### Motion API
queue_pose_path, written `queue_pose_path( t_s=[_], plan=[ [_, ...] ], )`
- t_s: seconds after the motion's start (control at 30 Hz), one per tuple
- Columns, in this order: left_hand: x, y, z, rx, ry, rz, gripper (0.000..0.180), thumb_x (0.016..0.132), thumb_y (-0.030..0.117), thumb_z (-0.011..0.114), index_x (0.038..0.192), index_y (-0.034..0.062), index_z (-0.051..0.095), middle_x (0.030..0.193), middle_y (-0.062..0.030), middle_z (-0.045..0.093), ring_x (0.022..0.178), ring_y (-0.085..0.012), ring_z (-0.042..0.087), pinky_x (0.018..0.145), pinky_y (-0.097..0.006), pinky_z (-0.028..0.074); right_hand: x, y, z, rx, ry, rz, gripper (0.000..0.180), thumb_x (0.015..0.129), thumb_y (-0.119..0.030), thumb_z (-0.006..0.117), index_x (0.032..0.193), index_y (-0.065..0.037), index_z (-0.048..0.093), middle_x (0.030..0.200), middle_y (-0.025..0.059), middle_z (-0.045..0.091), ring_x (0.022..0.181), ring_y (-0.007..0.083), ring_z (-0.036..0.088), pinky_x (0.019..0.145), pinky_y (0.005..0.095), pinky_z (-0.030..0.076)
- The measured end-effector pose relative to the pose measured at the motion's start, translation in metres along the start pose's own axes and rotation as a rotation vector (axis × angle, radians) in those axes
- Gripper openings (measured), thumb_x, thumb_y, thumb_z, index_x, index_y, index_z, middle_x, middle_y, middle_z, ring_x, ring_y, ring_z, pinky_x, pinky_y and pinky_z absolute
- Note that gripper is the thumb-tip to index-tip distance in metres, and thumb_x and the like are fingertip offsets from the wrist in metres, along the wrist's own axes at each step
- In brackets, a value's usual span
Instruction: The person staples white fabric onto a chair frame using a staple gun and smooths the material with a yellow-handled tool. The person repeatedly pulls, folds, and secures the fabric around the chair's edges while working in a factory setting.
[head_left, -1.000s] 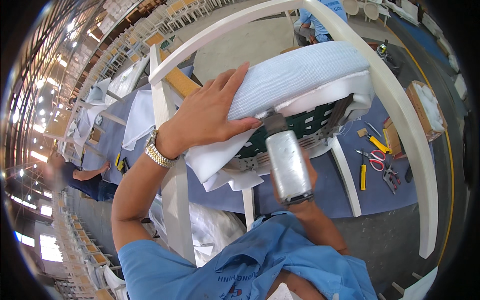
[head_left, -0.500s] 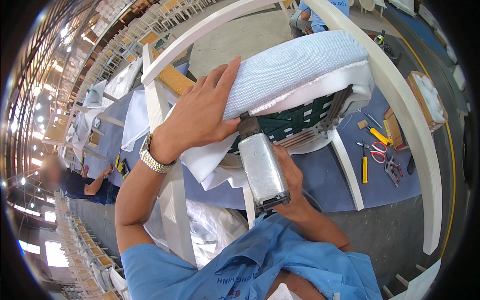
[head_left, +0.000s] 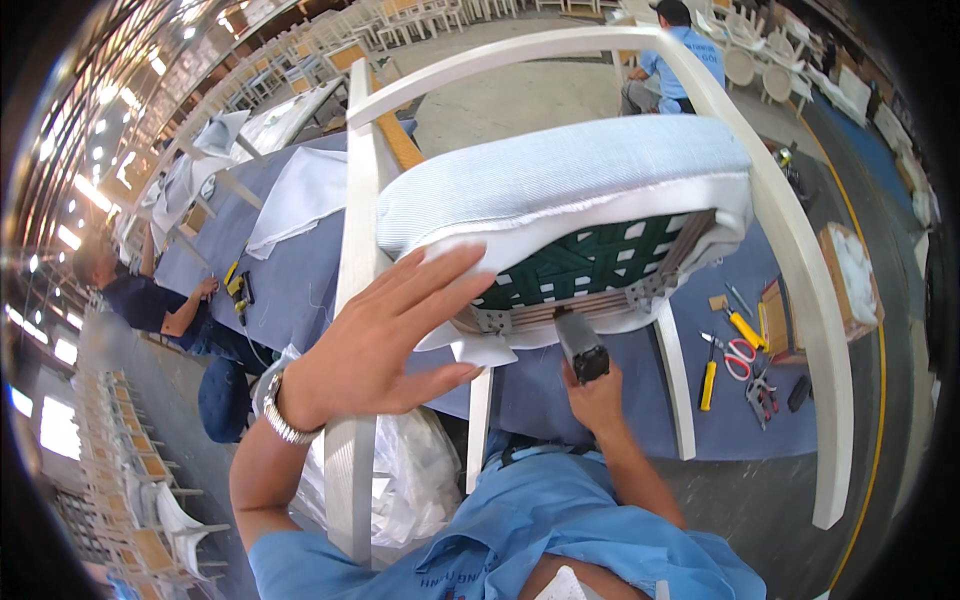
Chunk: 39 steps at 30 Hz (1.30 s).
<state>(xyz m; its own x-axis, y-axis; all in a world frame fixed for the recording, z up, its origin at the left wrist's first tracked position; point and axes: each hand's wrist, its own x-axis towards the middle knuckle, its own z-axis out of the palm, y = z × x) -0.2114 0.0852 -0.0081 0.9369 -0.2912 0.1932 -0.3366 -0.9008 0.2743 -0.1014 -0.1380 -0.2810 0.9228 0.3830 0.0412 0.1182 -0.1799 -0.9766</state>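
In front of me a white wooden chair frame (head_left: pixel 352 300) stands tipped on a table. Its seat (head_left: pixel 570 170) is covered in pale blue fabric, with a frayed edge over white lining. Dark green woven webbing (head_left: pixel 590 260) shows on the underside. My right hand (head_left: pixel 597 392) grips a pneumatic staple gun (head_left: pixel 582 345), its nose near the metal bracket side of the seat's underside. My left hand (head_left: pixel 400 340), a watch on its wrist, is spread open before the seat's left corner, slightly blurred. A loose white flap of lining (head_left: pixel 485 350) hangs beside it.
On the blue-grey table (head_left: pixel 640 420) at right lie red-handled scissors (head_left: pixel 740 358), yellow-handled tools (head_left: pixel 708 385) and pliers (head_left: pixel 762 400). A cardboard box (head_left: pixel 850 275) stands beyond. Left, a co-worker (head_left: pixel 165 305) stands near a yellow tool (head_left: pixel 238 292). Another person (head_left: pixel 690 60) sits far off.
My left hand has come off the fabric and moved down, fingers spread. The staple gun has drawn away from the seat's edge, lower and to the right.
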Motion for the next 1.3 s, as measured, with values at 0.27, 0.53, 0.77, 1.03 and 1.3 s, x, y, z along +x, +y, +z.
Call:
queue_pose_path(
  t_s=[0.27, 0.53, 0.77, 1.03, 1.3],
  plan=[
    [-0.072, -0.008, 0.021, -0.484, 0.443, -0.246, 0.019, 0.089, 0.022, 0.063, 0.092, 0.0091, 0.077, 0.084, -0.005, 0.076, 0.102, -0.0251, 0.072, 0.113, -0.049, 0.033, -0.034, 0.061, 0.014, -0.25, -0.188, 0.018, 0.041, 0.081, -0.018, 0.077, 0.113, 0.002, 0.063, 0.092, 0.0213, 0.071, 0.086, 0.035, 0.071, 0.075, 0.0404, 0.055],
    [-0.075, -0.011, 0.028, -0.553, 0.514, -0.212, 0.024, 0.093, 0.022, 0.06, 0.078, 0.0099, 0.075, 0.072, -0.0019, 0.073, 0.086, -0.0174, 0.072, 0.108, -0.043, 0.036, -0.067, 0.04, 0.047, -0.275, -0.235, -0.074, 0.041, 0.083, -0.021, 0.076, 0.115, -0.002, 0.062, 0.096, 0.0243, 0.07, 0.095, 0.0461, 0.066, 0.077, 0.0446, 0.055],
    [-0.077, -0.016, 0.032, -0.527, 0.495, -0.141, 0.021, 0.097, 0.021, 0.061, 0.088, 0.0082, 0.075, 0.074, -0.0007, 0.073, 0.072, -0.0126, 0.065, 0.108, -0.043, 0.036, -0.12, 0.049, 0.088, -0.308, -0.115, 0.046, 0.042, 0.083, -0.023, 0.075, 0.117, -0.001, 0.062, 0.101, 0.0235, 0.07, 0.097, 0.0462, 0.065, 0.081, 0.0466, 0.054],
    [-0.063, -0.021, 0.021, -0.261, 0.421, 0.1, 0.023, 0.095, 0.026, 0.067, 0.097, 0.0044, 0.076, 0.084, -0.0088, 0.074, 0.071, -0.0163, 0.066, 0.097, -0.038, 0.048, -0.212, 0.047, 0.125, -0.249, 0.162, 0.152, 0.048, 0.083, -0.026, 0.077, 0.118, 0.004, 0.062, 0.103, 0.0216, 0.072, 0.096, 0.0354, 0.071, 0.084, 0.0395, 0.055],
    [0.109, -0.154, -0.034, 0.009, 0.295, 0.145, 0.047, 0.101, 0.035, 0.057, 0.136, 0.0039, 0.06, 0.142, -0.0156, 0.057, 0.133, -0.0305, 0.052, 0.114, -0.039, 0.037, -0.291, 0.031, 0.104, -0.302, 0.376, 0.417, 0.058, 0.079, -0.019, 0.076, 0.13, 0.002, 0.058, 0.12, 0.021, 0.067, 0.11, 0.035, 0.066, 0.094, 0.0403, 0.053]
  ],
)
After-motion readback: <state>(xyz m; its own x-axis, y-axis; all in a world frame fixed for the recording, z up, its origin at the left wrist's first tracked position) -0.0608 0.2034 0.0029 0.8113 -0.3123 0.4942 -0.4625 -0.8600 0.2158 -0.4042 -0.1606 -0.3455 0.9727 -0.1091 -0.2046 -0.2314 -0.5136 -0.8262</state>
